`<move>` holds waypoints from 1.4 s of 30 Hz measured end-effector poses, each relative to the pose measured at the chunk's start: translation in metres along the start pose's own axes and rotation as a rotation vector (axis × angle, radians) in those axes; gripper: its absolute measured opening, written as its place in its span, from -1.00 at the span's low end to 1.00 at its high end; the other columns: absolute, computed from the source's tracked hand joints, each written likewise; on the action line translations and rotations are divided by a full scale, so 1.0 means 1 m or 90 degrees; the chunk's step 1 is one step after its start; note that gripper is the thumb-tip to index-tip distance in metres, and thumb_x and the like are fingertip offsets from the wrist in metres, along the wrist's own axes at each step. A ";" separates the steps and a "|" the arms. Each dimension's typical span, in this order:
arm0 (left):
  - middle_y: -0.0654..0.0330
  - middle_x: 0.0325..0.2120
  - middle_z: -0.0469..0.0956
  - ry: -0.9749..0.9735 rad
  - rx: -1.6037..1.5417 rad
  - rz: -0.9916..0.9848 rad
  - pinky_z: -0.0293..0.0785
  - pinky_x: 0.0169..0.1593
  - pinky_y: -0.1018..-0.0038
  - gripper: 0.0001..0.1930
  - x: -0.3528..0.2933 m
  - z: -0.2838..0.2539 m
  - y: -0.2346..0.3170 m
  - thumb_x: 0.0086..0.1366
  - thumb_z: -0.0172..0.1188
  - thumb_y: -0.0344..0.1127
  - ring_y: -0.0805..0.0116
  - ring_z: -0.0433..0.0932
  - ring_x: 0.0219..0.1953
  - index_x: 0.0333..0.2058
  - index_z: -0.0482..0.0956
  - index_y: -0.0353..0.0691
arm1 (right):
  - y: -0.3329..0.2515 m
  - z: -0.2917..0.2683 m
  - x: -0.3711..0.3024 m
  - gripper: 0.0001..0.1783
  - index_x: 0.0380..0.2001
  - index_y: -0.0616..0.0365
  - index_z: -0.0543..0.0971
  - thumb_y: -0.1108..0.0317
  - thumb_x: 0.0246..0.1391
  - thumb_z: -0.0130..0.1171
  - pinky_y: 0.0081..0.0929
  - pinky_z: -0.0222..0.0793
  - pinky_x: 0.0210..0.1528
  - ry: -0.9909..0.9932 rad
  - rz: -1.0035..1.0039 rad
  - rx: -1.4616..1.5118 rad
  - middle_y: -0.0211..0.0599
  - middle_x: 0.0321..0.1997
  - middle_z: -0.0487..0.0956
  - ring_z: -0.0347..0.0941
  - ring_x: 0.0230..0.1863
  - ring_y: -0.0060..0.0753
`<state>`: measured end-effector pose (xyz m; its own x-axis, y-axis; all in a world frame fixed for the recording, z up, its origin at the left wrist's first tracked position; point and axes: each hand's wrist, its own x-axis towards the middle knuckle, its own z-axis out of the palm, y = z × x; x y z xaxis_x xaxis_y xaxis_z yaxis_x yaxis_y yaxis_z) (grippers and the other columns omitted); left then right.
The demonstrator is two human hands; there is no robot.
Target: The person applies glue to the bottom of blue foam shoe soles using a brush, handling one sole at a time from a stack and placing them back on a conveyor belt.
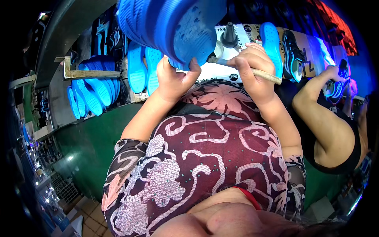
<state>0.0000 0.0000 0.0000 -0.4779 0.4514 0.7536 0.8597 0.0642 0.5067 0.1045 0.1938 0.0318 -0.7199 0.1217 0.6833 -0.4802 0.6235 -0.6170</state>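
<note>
Between the hands, held up near the chest, was a blue sole (173, 27), tread side toward the camera, w/ ribbed grooves at one end and a dotted oval patch at the heel. Left hand (173, 79) gripped its lower edge, thumb hooked over the rim, fingers behind. Right hand (252, 67) was clenched round a brush (256, 72) w/ a pale wooden handle, the working end pointing left toward the sole's edge; bristles were mostly hidden by the fingers, so can't tell if they touched the sole.

To do this stroke well, I'd judge: keep the sole steady w/ the left, tilt it so the edge faces the brush, and use short even passes along the rim, no blobs.

Just beyond the right hand stood a black cone-shaped nozzle (229, 36) on a white sheet (221, 71). Further right lay another blue sole and a black shoe (291, 49). Left of the left hand, more blue soles (94, 87) were stacked on edge by a metal bracket (85, 73). At far right, another person's arm (316, 106) reached toward shoes.
</note>
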 end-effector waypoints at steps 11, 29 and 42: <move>0.14 -0.40 0.57 0.030 -0.070 -0.047 0.48 -0.26 0.51 -0.55 0.009 -0.002 0.004 -0.03 0.23 -0.59 0.35 0.58 -0.40 -0.10 0.37 -0.33 | -0.004 -0.019 -0.010 -0.72 -0.69 0.16 0.55 0.32 0.05 0.18 -0.40 0.17 -0.34 0.018 0.002 -0.045 -0.32 -0.69 0.43 0.29 -0.61 -0.28; 0.16 -0.44 0.48 -0.661 -0.905 -0.405 0.53 -0.50 0.58 -0.61 0.301 0.220 0.138 0.18 0.23 -0.31 0.41 0.50 -0.56 -0.07 0.37 -0.35 | 0.021 -0.129 -0.108 -0.67 -0.63 0.26 0.57 0.39 0.19 0.01 -0.44 0.28 -0.44 0.284 0.392 0.019 -0.27 -0.62 0.49 0.43 -0.53 -0.38; 0.02 -0.21 0.53 -0.395 -0.632 -0.205 0.46 -0.15 0.45 -0.37 0.257 0.221 0.103 0.27 0.18 -0.15 0.29 0.54 -0.22 0.20 0.19 -0.35 | 0.048 -0.142 -0.119 -0.63 -0.55 0.28 0.58 0.29 0.25 -0.01 -0.62 0.26 -0.46 0.300 0.451 0.131 -0.36 -0.58 0.51 0.37 -0.54 -0.62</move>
<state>0.0051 0.3191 0.1535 -0.2428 0.9072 0.3436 0.0762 -0.3353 0.9390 0.2384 0.3188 -0.0242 -0.6228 0.7628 0.1741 -0.1116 0.1336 -0.9847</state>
